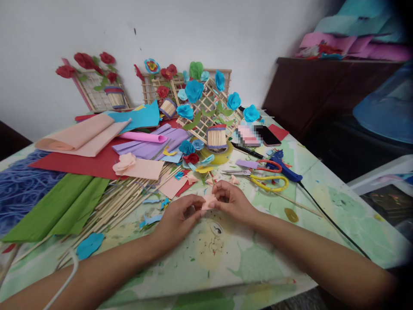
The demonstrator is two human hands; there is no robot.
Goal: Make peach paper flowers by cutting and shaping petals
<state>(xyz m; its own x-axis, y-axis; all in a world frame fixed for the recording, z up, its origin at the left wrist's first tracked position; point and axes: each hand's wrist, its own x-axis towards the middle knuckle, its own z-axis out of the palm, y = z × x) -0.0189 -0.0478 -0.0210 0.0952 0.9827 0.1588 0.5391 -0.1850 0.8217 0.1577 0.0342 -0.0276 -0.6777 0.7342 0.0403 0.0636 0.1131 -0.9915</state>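
- Both hands are on the same little scrap: a piece of peach paper (209, 201), up off the near-middle part of the table (277, 269).
- Left hand (179, 217) has its thumb and fingers closed in narrow on the left edge of it.
- Right hand (234, 201) is pinching the other side, thumb on the near face, fingers curled behind the top.
- Just past the hands there's a mess of offcuts, plus a dark red flower (191, 159) among some blue ones.
- Off to the right, scissors (272, 184) with a red loop and a yellow loop, and right behind them a blue glue gun (287, 170) with its black cord running to the table edge.
- Left side is all supplies: a bundle of thin sticks (118, 202), folded green paper (54, 211), blue yarn (24, 189), and a finished-looking peach flower (124, 163) on a peach sheet.
- At the back, a stick lattice (209, 101) with blue flowers stands tilted, near a phone (270, 135) lying flat.
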